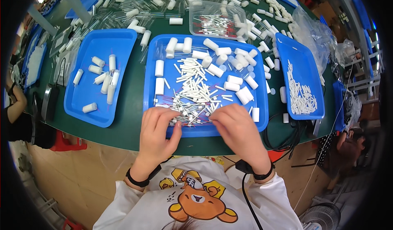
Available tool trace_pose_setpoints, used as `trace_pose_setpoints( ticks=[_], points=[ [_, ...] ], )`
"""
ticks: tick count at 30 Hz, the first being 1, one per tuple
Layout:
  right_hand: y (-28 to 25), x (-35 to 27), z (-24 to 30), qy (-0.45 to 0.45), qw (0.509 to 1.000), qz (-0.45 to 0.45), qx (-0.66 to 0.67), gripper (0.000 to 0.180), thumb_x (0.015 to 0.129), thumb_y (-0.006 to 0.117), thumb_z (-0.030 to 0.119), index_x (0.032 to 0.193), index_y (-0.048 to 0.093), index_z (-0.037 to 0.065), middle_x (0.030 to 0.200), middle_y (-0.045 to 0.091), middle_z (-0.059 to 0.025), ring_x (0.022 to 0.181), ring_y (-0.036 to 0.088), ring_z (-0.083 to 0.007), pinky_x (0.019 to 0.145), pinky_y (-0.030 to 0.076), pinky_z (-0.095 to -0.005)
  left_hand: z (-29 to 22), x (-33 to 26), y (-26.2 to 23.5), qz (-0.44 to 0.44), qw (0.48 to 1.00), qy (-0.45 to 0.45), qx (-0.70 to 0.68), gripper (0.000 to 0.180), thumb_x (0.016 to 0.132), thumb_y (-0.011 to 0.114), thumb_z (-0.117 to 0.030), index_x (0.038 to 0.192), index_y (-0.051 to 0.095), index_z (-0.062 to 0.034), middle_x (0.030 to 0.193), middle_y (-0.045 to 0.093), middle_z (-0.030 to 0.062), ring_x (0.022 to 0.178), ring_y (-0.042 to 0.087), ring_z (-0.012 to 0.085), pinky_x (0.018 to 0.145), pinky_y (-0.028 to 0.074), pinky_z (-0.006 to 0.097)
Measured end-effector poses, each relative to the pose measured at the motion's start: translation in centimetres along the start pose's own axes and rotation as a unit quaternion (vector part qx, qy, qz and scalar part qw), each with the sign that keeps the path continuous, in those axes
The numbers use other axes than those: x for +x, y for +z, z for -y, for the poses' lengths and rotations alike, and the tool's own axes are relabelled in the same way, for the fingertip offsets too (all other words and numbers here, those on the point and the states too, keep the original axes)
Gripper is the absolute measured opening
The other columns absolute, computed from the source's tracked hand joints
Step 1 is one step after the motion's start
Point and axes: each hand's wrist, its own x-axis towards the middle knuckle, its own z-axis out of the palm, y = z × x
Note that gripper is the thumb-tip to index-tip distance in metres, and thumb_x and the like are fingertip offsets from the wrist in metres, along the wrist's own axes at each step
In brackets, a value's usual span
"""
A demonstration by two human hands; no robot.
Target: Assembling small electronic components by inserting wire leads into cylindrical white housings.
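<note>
The left hand (pixel 157 133) and right hand (pixel 239 129) curled over sticks (pixel 191 90) in the tray (pixel 196 132); their grips, partly hidden, couldn't be told.

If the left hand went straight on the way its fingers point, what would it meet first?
Probably the heap of thin wired pieces in the middle blue tray, just ahead of the left hand; depth is unclear.

Right hand (pixel 237 125): any item between fingertips too small to be identified. Pedestal-type fan (pixel 321 217): cut off by lower edge. Co-worker's arm (pixel 17 106): partly lost in dark left rim.
</note>
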Motion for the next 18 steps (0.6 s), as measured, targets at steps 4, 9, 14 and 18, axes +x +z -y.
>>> trace_pose_setpoints(
  ticks=[4,9,14,18],
  points=[
    [2.2,1.7,1.3,-0.029,0.999,0.038,0.011,0.021,0.072,0.057,0.0,0.093,0.058,0.002,0.092,0.053,-0.0077,0.091,0.051,-0.0248,0.079,0.04,-0.034,0.5,-0.5,-0.1,0.022,0.999,-0.013,0.028,0.024,0.069,0.065,0.0,0.091,0.059,-0.0047,0.09,0.055,0.0077,0.085,0.052,0.0268,0.076,0.04,0.036],
    [3.1,1.9,0.9,-0.029,0.999,0.039,0.0,0.019,0.073,0.059,0.003,0.092,0.059,0.002,0.094,0.052,-0.0069,0.092,0.049,-0.0249,0.079,0.04,-0.0343,0.9,-0.4,-0.3,0.049,0.999,0.004,0.02,0.022,0.069,0.064,0.0,0.09,0.06,-0.0041,0.09,0.055,0.0085,0.085,0.052,0.0271,0.076,0.04,0.037],
    [0.6,1.0,0.6,0.009,0.998,-0.067,0.003,0.02,0.07,0.066,-0.001,0.088,0.058,0.003,0.091,0.057,-0.0058,0.087,0.051,-0.0255,0.076,0.042,-0.0348,0.7,0.2,-0.7,0.075,0.997,-0.015,-0.023,0.02,0.071,0.064,-0.001,0.09,0.06,-0.0049,0.091,0.055,0.0079,0.085,0.052,0.0276,0.076,0.04,0.037],
    [-2.0,-0.8,0.0,0.091,0.984,-0.154,0.024,0.024,0.069,0.068,-0.007,0.089,0.058,0.002,0.085,0.06,-0.0071,0.078,0.054,-0.0233,0.07,0.044,-0.0312,-0.6,1.6,0.6,0.104,0.994,-0.001,-0.027,0.019,0.071,0.064,-0.001,0.089,0.06,-0.0052,0.092,0.055,0.0071,0.087,0.052,0.0268,0.078,0.039,0.036]
  ],
)
